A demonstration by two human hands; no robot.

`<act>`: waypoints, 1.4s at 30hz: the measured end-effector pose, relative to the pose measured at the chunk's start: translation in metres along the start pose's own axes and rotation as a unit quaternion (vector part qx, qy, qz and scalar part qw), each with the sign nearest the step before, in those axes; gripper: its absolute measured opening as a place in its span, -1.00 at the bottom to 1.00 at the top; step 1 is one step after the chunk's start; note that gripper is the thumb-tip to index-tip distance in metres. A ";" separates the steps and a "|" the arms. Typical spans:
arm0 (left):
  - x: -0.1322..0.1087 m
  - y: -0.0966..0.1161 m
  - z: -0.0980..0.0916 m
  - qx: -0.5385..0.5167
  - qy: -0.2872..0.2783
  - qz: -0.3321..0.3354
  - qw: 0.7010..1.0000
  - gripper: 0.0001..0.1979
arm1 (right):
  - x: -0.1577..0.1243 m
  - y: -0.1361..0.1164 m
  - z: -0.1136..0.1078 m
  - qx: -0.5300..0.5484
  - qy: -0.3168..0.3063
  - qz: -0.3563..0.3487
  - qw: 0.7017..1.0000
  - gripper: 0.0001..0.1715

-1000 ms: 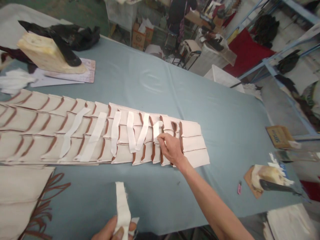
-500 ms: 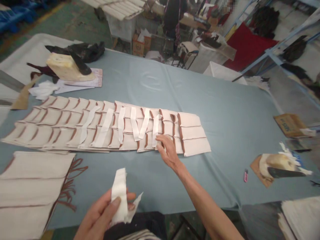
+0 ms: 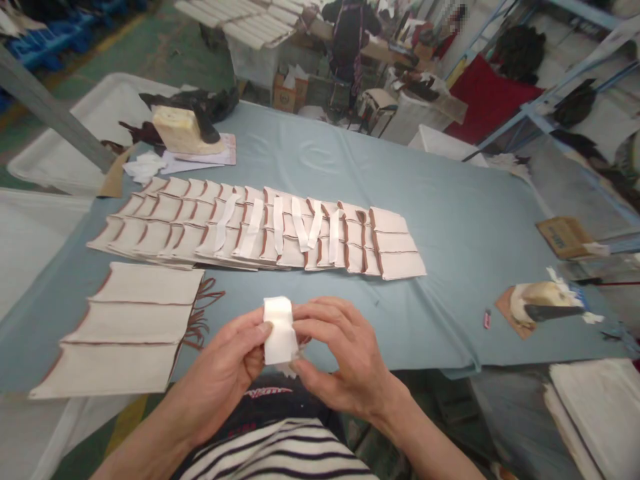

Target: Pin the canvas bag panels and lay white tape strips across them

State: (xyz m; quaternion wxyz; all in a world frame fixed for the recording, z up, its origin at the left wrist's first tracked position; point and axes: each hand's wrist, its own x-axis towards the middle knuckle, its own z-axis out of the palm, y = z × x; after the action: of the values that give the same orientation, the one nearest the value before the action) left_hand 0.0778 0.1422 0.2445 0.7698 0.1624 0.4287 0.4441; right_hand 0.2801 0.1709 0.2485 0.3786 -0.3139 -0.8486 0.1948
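Observation:
Close to my body, my left hand pinches a small stack of white strips between thumb and fingers. The fingers and thumb of my right hand close on the right edge of the same stack; its fingertips are partly hidden. Beyond my hands lies a long overlapping row of cream fabric panels with brown edging. Several separate white strips lie across the middle of that row. To the left of my hands is another stack of cream panels, with brown cords sticking out on its right side.
A blue-grey cloth covers the table. One iron stands at the back left, another iron at the right on a brown board. Near that one lies a small pink item. A cardboard box sits at the right edge.
My right hand has left the strip on the panel row and come back to the strips in my left hand. The view has shifted, and both hands are now together.

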 end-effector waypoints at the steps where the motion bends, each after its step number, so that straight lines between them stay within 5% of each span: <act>1: -0.003 0.002 -0.001 0.000 0.002 0.007 1.000 -0.62 | 0.001 -0.005 0.003 -0.015 -0.008 -0.010 1.000 -0.54; 6: -0.018 0.004 -0.012 -0.010 0.001 0.025 1.000 -0.70 | -0.006 -0.019 0.027 -0.081 -0.004 -0.017 0.997 -0.51; 14: -0.037 -0.001 -0.021 0.036 -0.013 0.044 0.998 -0.69 | -0.012 -0.045 0.045 -0.090 0.067 -0.009 0.994 -0.78; 19: -0.037 -0.002 -0.028 0.073 -0.028 0.027 0.997 -0.56 | -0.013 -0.057 0.050 0.039 0.102 0.159 0.981 -0.77; 25: -0.032 -0.005 -0.025 0.131 -0.091 0.016 0.987 -0.42 | -0.019 -0.052 0.050 0.175 0.095 0.328 0.924 -0.71; 33: -0.011 -0.022 0.025 0.281 -0.076 0.056 0.955 -0.42 | -0.023 -0.015 0.018 0.146 0.149 0.369 0.906 -0.73; 39: 0.014 -0.078 0.045 0.303 -0.076 -0.014 0.950 -0.36 | -0.006 0.049 -0.029 0.124 0.239 0.346 0.899 -0.69; 42: 0.023 -0.100 0.052 0.361 -0.065 0.016 0.930 -0.42 | 0.006 0.088 -0.060 0.135 0.267 0.348 0.889 -0.67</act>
State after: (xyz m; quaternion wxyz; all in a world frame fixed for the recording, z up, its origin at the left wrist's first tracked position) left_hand 0.1802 0.1129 0.1996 0.6777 0.4649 0.5068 0.2604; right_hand 0.3570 0.2443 0.2399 0.5375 -0.5747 -0.5178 0.3356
